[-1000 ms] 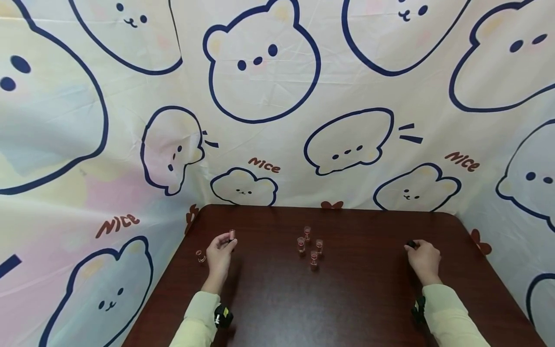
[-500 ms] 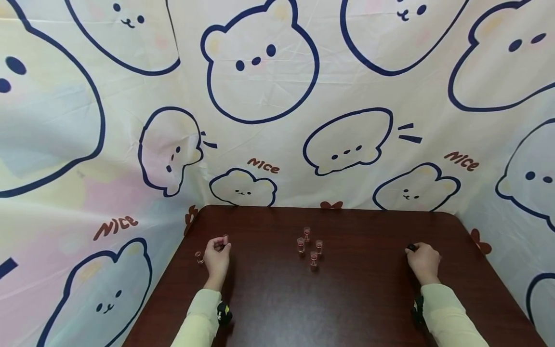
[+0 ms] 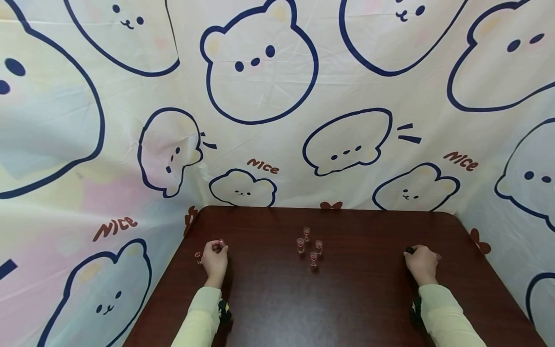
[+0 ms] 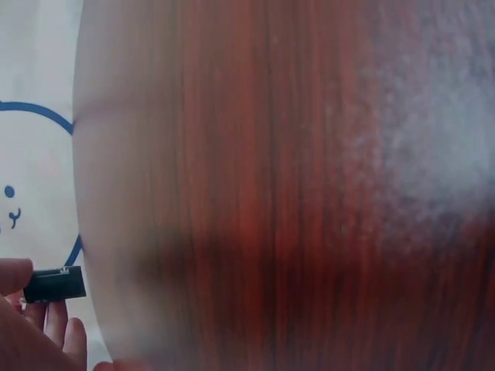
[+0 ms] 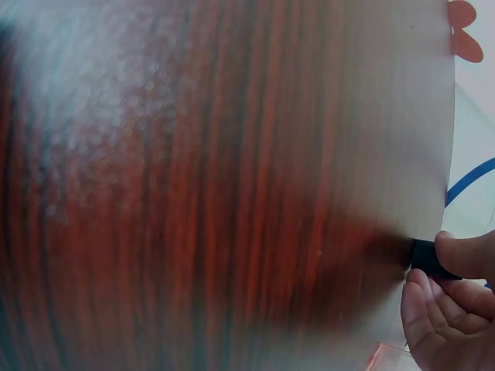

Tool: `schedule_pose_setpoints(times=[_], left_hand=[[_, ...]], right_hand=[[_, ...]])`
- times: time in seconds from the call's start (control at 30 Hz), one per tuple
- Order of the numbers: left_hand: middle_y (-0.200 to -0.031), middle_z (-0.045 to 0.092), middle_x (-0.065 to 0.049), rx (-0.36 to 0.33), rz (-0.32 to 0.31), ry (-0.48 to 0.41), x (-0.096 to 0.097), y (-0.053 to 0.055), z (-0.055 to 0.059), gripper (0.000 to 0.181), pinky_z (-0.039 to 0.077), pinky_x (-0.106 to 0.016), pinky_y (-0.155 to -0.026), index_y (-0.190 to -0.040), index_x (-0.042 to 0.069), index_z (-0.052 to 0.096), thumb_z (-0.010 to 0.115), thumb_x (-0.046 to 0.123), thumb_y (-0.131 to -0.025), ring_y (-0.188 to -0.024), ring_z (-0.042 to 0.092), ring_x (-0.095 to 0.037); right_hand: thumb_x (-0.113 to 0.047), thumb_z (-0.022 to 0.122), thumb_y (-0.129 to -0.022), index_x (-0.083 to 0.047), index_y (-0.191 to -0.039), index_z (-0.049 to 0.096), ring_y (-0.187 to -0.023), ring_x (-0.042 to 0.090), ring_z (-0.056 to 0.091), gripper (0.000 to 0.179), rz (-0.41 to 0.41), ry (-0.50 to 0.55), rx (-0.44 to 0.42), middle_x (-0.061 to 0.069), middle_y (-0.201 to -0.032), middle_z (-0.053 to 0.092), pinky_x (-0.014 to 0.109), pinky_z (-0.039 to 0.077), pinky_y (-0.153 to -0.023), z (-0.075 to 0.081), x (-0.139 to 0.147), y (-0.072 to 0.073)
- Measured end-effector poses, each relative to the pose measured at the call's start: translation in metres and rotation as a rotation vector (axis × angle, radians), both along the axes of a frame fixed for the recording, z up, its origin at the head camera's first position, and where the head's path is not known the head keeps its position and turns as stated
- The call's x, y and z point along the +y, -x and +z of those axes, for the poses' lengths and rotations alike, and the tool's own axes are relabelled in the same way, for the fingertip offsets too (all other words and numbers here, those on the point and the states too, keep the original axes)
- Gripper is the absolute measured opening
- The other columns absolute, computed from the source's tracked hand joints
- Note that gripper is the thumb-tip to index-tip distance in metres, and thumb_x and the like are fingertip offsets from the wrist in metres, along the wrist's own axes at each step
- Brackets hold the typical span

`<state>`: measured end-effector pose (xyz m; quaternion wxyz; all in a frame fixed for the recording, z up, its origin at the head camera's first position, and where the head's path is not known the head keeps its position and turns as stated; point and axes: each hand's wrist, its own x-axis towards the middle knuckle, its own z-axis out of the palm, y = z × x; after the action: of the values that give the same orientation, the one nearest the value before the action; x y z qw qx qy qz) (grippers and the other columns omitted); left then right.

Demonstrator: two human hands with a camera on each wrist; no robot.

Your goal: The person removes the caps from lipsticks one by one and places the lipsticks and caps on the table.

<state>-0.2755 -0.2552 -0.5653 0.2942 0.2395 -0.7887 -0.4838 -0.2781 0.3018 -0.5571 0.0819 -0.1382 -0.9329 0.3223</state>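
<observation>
I have the left hand (image 3: 215, 259) pinching a black cylinder (image 4: 58, 284) left of the front cup (image 3: 313, 260), the right hand (image 3: 421, 265) pinching a second cylinder (image 5: 430, 259) right of it.

Four small glasses (image 3: 313, 260) between hands (image 3: 215, 262) (image 3: 421, 265), free passage in front, gaps seemingly narrow

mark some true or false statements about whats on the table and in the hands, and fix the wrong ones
1. The left hand holds a small dark cylinder. True.
2. The right hand lies flat and holds nothing. False: it pinches a small dark piece.
3. A lone small glass sits just left of the left hand. True.
4. Only two small glasses are grouped mid-table. False: four glasses are grouped there.
5. The person's sleeves are pale. True.
6. The table is white. False: it is dark reddish brown.
</observation>
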Motion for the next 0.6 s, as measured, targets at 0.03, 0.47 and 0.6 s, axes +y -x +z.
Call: schedule_pose_setpoints(times=[0.03, 0.47, 0.6], left_hand=[[-0.095, 0.064, -0.023, -0.006, 0.001, -0.002, -0.0002, 0.0003, 0.0, 0.019, 0.048, -0.043, -0.076, -0.099, -0.006, 0.059, 0.07, -0.004, -0.083, -0.087, 0.063, -0.036], [-0.1, 0.06, -0.025, -0.008, 0.033, -0.054, -0.0029, 0.008, -0.0041, 0.019, 0.048, -0.048, -0.082, -0.105, -0.007, 0.053, 0.062, -0.009, -0.088, -0.094, 0.059, -0.039], [-0.097, 0.062, -0.023, -0.001, 0.054, -0.057, -0.0035, 0.0093, -0.0058, 0.018, 0.048, -0.046, -0.08, -0.102, -0.006, 0.053, 0.062, -0.011, -0.087, -0.092, 0.06, -0.038]], right_hand=[[-0.006, 0.06, -0.092, 0.02, -0.104, 0.06, -0.089, 0.054, 0.054, 0.029, -0.001, 0.002, -0.005, 0.036, -0.096, 0.061, 0.067, 0.038, -0.087, 0.0004, -0.0002, -0.0001], [-0.005, 0.059, -0.092, 0.021, -0.1, 0.06, -0.086, 0.054, 0.056, 0.027, 0.018, -0.042, -0.029, 0.036, -0.09, 0.061, 0.068, 0.038, -0.087, 0.001, 0.001, 0.0004], [-0.004, 0.059, -0.091, 0.02, -0.096, 0.061, -0.081, 0.053, 0.056, 0.025, 0.024, -0.048, -0.019, 0.034, -0.084, 0.061, 0.067, 0.041, -0.081, 0.0007, 0.0014, -0.0007]])
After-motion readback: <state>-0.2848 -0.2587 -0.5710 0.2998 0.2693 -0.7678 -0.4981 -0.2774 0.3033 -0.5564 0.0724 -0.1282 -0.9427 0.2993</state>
